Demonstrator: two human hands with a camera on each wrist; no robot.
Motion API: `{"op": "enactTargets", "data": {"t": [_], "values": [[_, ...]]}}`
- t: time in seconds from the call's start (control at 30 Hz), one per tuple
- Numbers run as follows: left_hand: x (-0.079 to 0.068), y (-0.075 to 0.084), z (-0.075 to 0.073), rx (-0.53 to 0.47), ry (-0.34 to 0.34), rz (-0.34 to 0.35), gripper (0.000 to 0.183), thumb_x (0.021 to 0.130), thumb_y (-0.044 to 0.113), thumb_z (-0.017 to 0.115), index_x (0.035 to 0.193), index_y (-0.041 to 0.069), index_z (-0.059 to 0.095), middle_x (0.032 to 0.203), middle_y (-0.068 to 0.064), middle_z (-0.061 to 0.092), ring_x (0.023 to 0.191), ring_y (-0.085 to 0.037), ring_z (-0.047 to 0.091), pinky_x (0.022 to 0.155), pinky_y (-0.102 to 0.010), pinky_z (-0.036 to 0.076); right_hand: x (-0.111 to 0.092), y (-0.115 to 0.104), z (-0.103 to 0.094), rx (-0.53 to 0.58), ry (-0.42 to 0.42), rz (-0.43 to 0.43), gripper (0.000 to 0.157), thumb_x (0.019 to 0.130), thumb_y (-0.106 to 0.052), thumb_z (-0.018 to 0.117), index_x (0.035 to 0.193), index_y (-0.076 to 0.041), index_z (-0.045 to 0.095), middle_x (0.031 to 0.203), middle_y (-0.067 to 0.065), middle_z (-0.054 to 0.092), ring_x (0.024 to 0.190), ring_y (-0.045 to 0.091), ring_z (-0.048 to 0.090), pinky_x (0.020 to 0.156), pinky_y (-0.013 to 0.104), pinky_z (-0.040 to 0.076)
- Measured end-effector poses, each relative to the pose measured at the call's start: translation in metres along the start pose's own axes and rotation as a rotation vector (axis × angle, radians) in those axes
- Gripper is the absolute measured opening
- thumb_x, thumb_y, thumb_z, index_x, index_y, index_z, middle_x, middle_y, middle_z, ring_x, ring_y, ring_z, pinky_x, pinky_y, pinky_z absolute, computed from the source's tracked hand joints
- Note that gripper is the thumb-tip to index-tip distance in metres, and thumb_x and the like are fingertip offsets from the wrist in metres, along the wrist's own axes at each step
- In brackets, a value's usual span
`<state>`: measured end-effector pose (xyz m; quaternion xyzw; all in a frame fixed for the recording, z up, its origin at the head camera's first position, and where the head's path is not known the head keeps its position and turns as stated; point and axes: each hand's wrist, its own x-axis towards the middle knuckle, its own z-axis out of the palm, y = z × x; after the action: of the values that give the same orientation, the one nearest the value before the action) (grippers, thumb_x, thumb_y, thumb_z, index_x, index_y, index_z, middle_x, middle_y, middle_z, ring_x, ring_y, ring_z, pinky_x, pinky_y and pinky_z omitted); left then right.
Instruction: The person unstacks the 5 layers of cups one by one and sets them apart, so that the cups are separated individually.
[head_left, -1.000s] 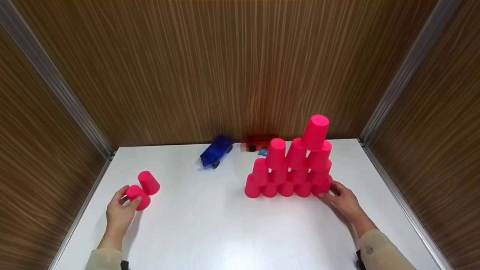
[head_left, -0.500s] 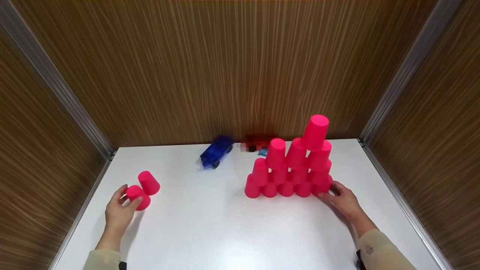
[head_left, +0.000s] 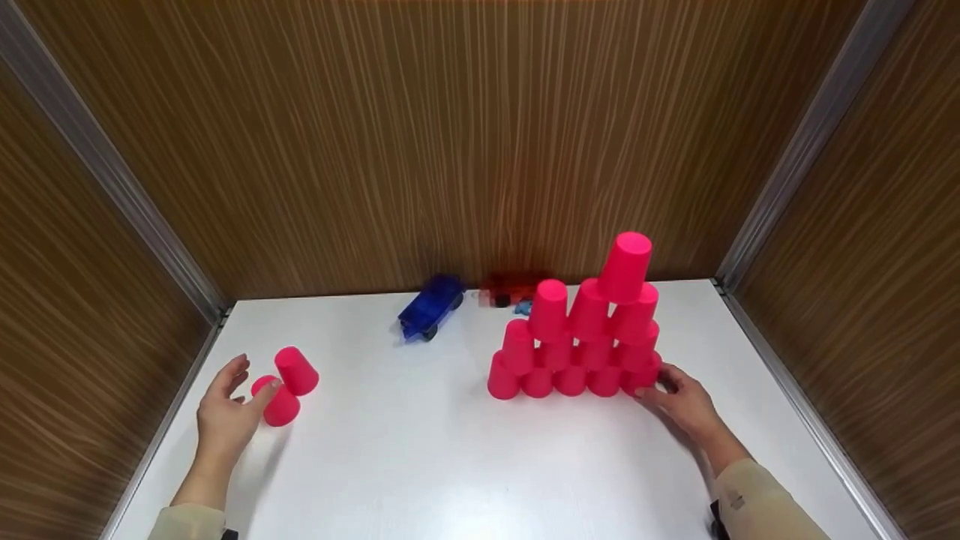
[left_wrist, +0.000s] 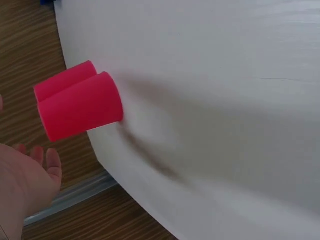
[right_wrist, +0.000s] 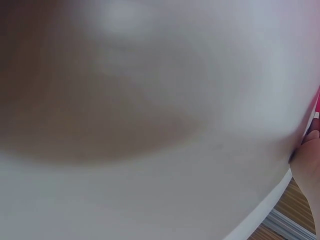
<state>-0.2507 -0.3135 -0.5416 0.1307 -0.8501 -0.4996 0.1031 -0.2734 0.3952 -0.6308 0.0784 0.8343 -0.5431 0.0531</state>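
Observation:
My left hand (head_left: 229, 420) is just left of two upside-down pink cups, its fingers spread and relaxed. The nearer cup (head_left: 280, 407) stands beside the farther cup (head_left: 297, 371), close together. In the left wrist view, a gap shows between the hand (left_wrist: 30, 177) and the nearer cup (left_wrist: 82, 106). On the right rises a stepped wall of upside-down pink cups (head_left: 574, 349), with three in the third row and a single cup (head_left: 626, 268) on top at the right. My right hand (head_left: 682, 401) grips the lowest cup at the right end (head_left: 641, 380), thumb in front, other fingertips partly hidden.
A blue toy car (head_left: 431, 307) is at the back middle of the white table (head_left: 420, 465). Behind the cup wall sit a red toy car (head_left: 510, 289) and a small light-blue piece (head_left: 523, 307). Wood-patterned panels (head_left: 375, 150) enclose the table's back and sides.
My left hand has let go of the nearer cup, opened its fingers and drawn back to the left. The right hand and the cup wall stay as they were.

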Motion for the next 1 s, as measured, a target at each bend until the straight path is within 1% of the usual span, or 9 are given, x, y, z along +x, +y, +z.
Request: {"op": "enactTargets", "data": {"t": [0.1,0.27,0.33,0.4,0.57,0.7,0.8,0.9,1.0], "values": [[-0.002,0.02,0.002,0.008,0.032,0.055,0.081,0.099,0.032,0.078,0.165,0.013,0.036,0.164,-0.013,0.044,0.149,-0.035,0.044,0.117,-0.055,0.042,0.0,0.001,0.0,0.003,-0.003,0.007,0.085,0.095,-0.044,0.081,0.163,-0.013,0.04,0.162,0.018,0.041,0.149,0.043,0.035,0.115,0.052,0.046],[-0.008,0.057,0.01,0.001,0.048,0.163,0.071,0.099,0.029,0.077,0.16,0.013,0.045,0.155,-0.01,0.055,0.142,-0.029,0.052,0.11,-0.038,0.046,-0.002,0.001,0.0,-0.003,0.003,-0.005,0.083,0.095,-0.042,0.08,0.163,-0.013,0.041,0.161,0.017,0.042,0.149,0.042,0.037,0.113,0.05,0.048],[-0.009,0.072,0.015,-0.008,0.039,0.217,0.067,0.099,0.028,0.077,0.158,0.013,0.049,0.151,-0.008,0.058,0.138,-0.025,0.055,0.106,-0.03,0.046,-0.002,0.0,0.0,-0.002,0.003,-0.013,0.083,0.096,-0.042,0.08,0.162,-0.013,0.041,0.161,0.017,0.042,0.149,0.043,0.036,0.113,0.051,0.048],[-0.01,0.089,0.02,-0.032,0.013,0.272,0.065,0.098,0.028,0.078,0.155,0.013,0.052,0.148,-0.007,0.06,0.134,-0.023,0.058,0.104,-0.027,0.047,-0.002,-0.001,0.001,0.005,0.002,-0.007,0.082,0.096,-0.042,0.08,0.162,-0.013,0.041,0.162,0.017,0.041,0.15,0.042,0.035,0.114,0.052,0.047],[-0.014,0.133,0.035,-0.118,-0.061,0.428,0.057,0.097,0.023,0.081,0.148,0.01,0.059,0.139,-0.005,0.065,0.127,-0.02,0.061,0.101,-0.026,0.049,0.0,-0.002,0.002,0.026,-0.001,0.001,0.082,0.095,-0.041,0.082,0.162,-0.015,0.042,0.161,0.016,0.041,0.15,0.042,0.035,0.112,0.051,0.049],[-0.016,0.165,0.056,-0.196,-0.115,0.525,0.052,0.095,0.017,0.082,0.143,0.009,0.063,0.132,-0.003,0.068,0.125,-0.022,0.063,0.099,-0.028,0.051,-0.001,-0.002,0.002,0.039,-0.007,0.004,0.083,0.094,-0.04,0.083,0.162,-0.015,0.042,0.16,0.015,0.042,0.148,0.041,0.037,0.109,0.047,0.052],[-0.018,0.191,0.077,-0.246,-0.163,0.573,0.052,0.094,0.015,0.084,0.142,0.009,0.064,0.131,-0.004,0.069,0.124,-0.022,0.064,0.1,-0.034,0.053,-0.002,-0.002,0.0,0.058,-0.006,0.011,0.084,0.094,-0.039,0.083,0.162,-0.015,0.041,0.16,0.015,0.042,0.148,0.04,0.037,0.108,0.045,0.053],[-0.02,0.217,0.099,-0.271,-0.219,0.621,0.053,0.095,0.018,0.083,0.143,0.009,0.064,0.132,-0.004,0.069,0.123,-0.02,0.064,0.103,-0.042,0.053,-0.002,-0.002,-0.002,0.065,-0.007,0.01,0.085,0.094,-0.04,0.083,0.163,-0.015,0.04,0.16,0.014,0.042,0.148,0.04,0.036,0.109,0.046,0.052],[-0.025,0.242,0.121,-0.269,-0.278,0.667,0.054,0.096,0.023,0.082,0.145,0.011,0.062,0.135,-0.003,0.067,0.126,-0.019,0.063,0.107,-0.045,0.052,-0.003,-0.003,-0.003,0.061,-0.002,0.012,0.084,0.093,-0.041,0.083,0.162,-0.016,0.042,0.159,0.014,0.043,0.146,0.039,0.038,0.108,0.045,0.053]]}}
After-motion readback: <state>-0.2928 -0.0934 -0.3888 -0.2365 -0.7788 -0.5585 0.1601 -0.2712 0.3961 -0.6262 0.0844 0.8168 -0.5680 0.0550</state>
